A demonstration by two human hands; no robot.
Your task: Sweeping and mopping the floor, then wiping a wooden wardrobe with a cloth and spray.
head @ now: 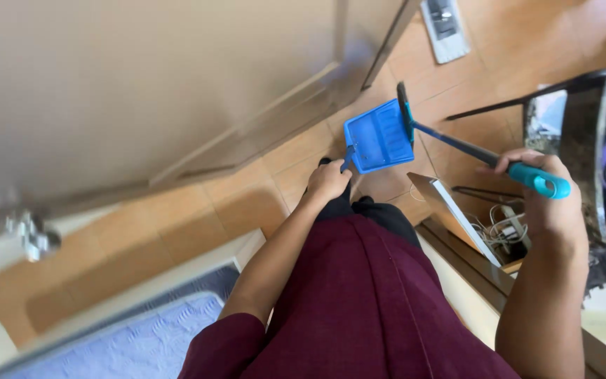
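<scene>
A blue plastic dustpan (379, 137) is grasped by its short handle in the left hand (328, 181), whose fingers are clenched around the grip. The pan is held low over the orange-brown tiled floor (198, 224), just in front of the person's feet, with its ribbed inner face turned up toward the camera. A long-handled brush (457, 144) is gripped in the right hand (538, 184), the fingers wrapped around the teal end of its dark shaft. The brush's narrow black head is set against the right edge of the dustpan, touching it. A closed pale door (142, 91) is seen to the left, with a metal handle (33, 235) blurred at the near edge. A light blue mat (135, 344) lies at the bottom left. To the right, a tangle of cables (503, 228) is seen beside a dark-framed piece of furniture.
</scene>
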